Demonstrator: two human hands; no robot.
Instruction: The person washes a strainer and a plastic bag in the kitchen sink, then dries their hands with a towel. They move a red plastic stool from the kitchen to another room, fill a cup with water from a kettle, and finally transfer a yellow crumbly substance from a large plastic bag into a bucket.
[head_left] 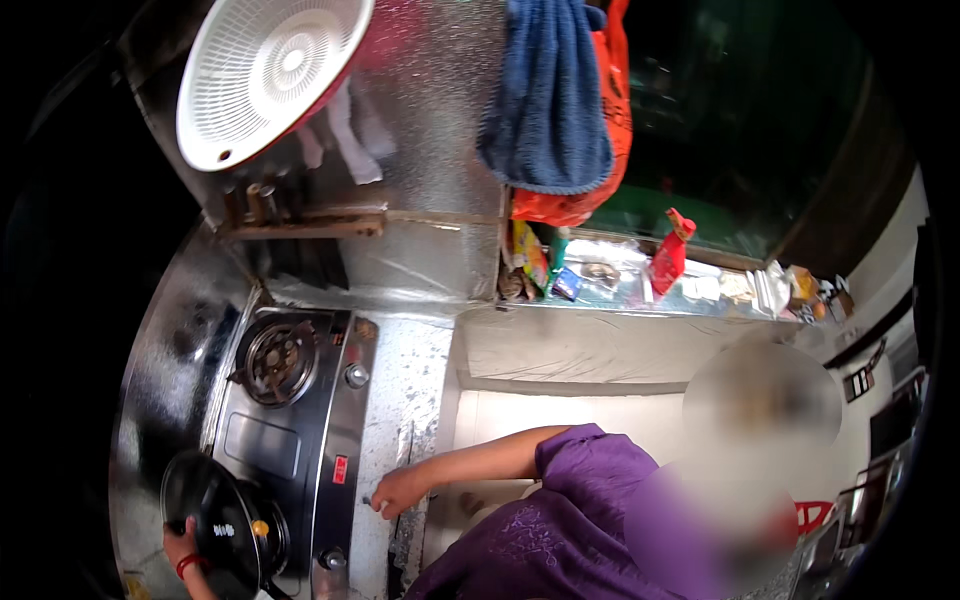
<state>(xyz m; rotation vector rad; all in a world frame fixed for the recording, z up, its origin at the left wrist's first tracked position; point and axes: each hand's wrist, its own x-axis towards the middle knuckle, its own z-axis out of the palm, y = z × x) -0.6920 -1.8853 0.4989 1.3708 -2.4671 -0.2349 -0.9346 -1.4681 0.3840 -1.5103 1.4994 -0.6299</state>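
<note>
At the lower left, my left hand (181,548), a red band at its wrist, grips the rim of a black pan (205,490). That pan leans over the near burner of a gas stove (262,445). A small orange round spot (260,528) and a pale mark show on its dark surface. My right hand (398,491), its arm coming out of a purple sleeve (600,455), is at the pale counter strip (405,390) in front of the stove. Its fingers are curled together; what they hold, if anything, is hidden.
The stove's other burner (278,362) is bare, with a control knob (356,375) beside it. A white colander (275,80), a blue towel (550,100) and a red bag (618,120) hang above. Packets, including a red pouch (668,262), line the window ledge (630,290).
</note>
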